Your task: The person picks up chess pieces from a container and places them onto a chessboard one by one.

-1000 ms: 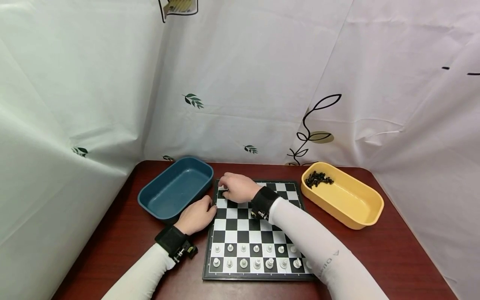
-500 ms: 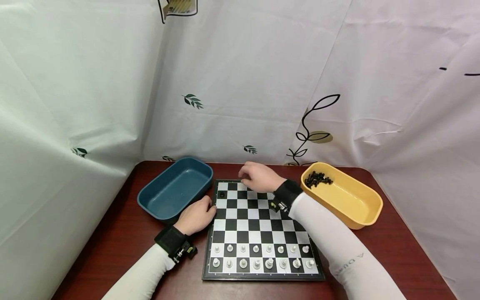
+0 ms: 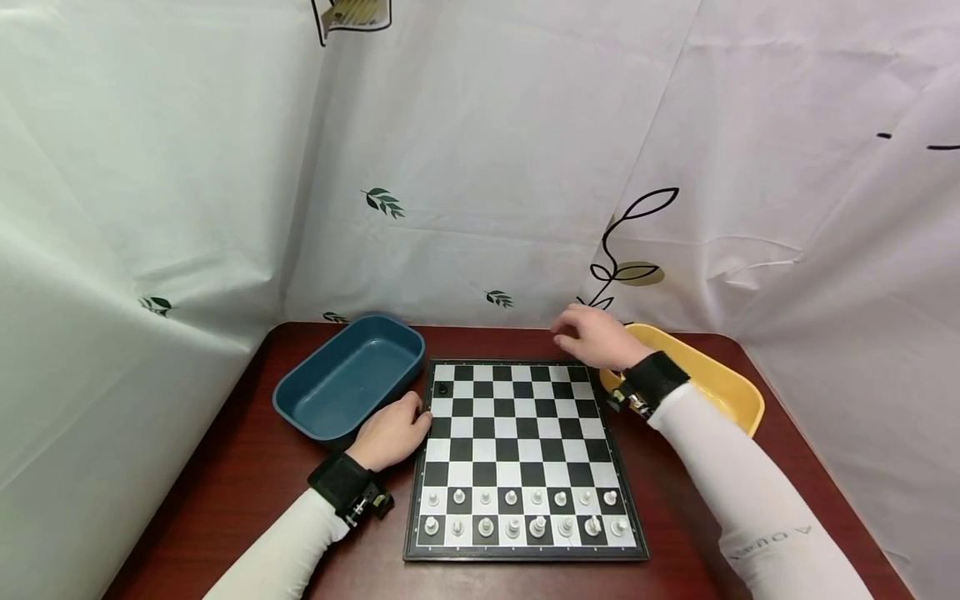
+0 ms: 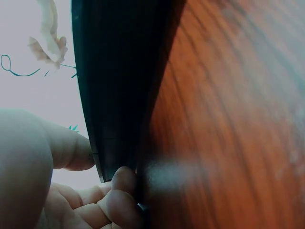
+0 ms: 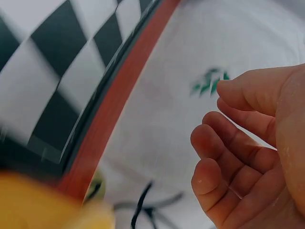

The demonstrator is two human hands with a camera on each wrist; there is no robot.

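Note:
A black and white chessboard (image 3: 525,442) lies on the dark red table. Two rows of white pieces (image 3: 512,512) stand along its near edge. A single black piece (image 3: 443,388) stands near the far left corner. My left hand (image 3: 392,431) holds the board's left edge; in the left wrist view its thumb and fingers (image 4: 114,191) pinch the dark rim (image 4: 119,95). My right hand (image 3: 596,336) hovers over the board's far right corner, beside the yellow tray (image 3: 720,387). Its fingers (image 5: 238,157) are loosely curled and hold nothing.
A blue tray (image 3: 348,375) stands left of the board, just beyond my left hand. White printed sheets hang close behind and on both sides of the table. The right hand and wrist hide the yellow tray's left end.
My right hand has left the black piece at the far left of the board and swung right along the far edge to the yellow tray. The left hand has stayed put.

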